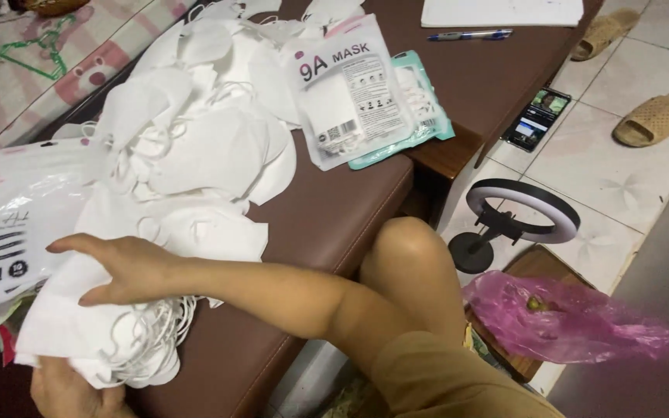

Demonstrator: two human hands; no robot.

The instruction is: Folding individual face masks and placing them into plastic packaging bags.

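Right hand (121, 267) flat with grip released on stack of white face masks (110, 333) at near left of brown worktop (327, 224), left hand (67, 391) beneath stack, grip unclear, loose mask heap (203, 131) beyond, sealed mask packets (350, 93) far right, empty pouches (17, 224) left.

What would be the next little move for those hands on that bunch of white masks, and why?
Probably close the right hand down on the stack of white masks: it lies open on top, while the left hand props the stack from below, and ear loops dangle loose at the edge.
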